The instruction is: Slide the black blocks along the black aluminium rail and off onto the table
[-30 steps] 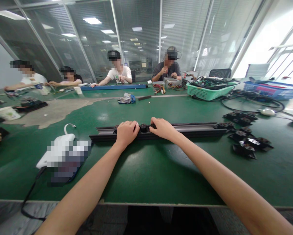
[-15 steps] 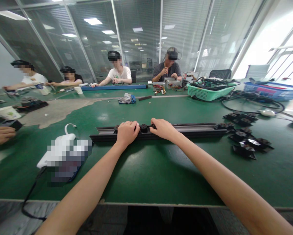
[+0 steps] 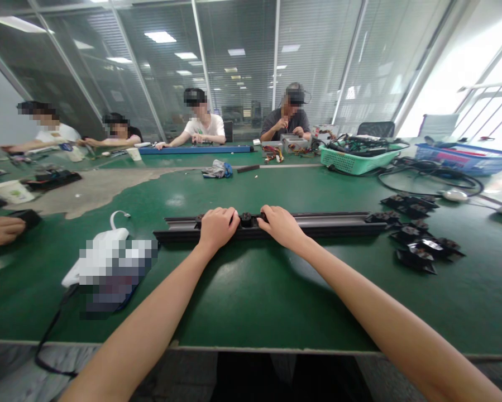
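A long black channel rail point(image 3: 338, 228) lies crosswise on the green table. My left hand point(image 3: 218, 228) is closed over the rail left of its middle, the thumb at its upper edge and the fingertips hidden behind it. My right hand point(image 3: 281, 226) is closed a little farther right, its thumb and forefinger on a small black part in the channel, mostly covered by the fingers. Between the two hands a round-topped black part point(image 3: 246, 220) sits in the channel. Another dark part shows just left of my left hand.
Several black square parts point(image 3: 416, 258) lie at the rail's right end. A blurred white object point(image 3: 102, 257) with a cable lies at left, near another person's hand point(image 3: 1, 233). Farther back are a green basket point(image 3: 355, 162), a grey cloth point(image 3: 217, 169) and co-workers across the table.
My right hand has shifted very slightly along the rail, and its forearm has swung a little. My left hand stays in place. At far left, the other person's hand has moved slightly.
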Demonstrator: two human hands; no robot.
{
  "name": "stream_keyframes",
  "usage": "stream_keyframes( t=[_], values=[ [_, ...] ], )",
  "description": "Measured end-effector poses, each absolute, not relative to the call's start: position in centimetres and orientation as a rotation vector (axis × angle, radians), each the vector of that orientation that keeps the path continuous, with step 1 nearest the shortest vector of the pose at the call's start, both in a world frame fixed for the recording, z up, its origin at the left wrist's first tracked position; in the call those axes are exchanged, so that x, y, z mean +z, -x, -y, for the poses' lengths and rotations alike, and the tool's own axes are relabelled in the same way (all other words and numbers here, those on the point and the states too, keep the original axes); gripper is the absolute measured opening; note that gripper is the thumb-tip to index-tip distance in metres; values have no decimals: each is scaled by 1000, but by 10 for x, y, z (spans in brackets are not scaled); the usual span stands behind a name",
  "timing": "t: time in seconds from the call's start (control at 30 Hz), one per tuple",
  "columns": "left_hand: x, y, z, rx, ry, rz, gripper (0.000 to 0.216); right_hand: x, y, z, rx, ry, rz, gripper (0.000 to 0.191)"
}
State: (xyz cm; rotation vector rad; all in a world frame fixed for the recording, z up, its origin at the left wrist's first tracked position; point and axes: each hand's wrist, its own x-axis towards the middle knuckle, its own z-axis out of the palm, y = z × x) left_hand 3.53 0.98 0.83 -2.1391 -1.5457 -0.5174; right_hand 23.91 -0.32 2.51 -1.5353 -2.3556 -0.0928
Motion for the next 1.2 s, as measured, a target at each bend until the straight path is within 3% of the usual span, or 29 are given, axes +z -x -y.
stream_keyframes(
  t=[0.8,1.2],
  values=[
    [7,-34,-11,-539,2150,1535,36,23,-243,7,-163,1570,2267,27],
    [10,-35,-10,-506,2139,1545,37,23,-251,-4,85,1567,2241,24]
  ],
)
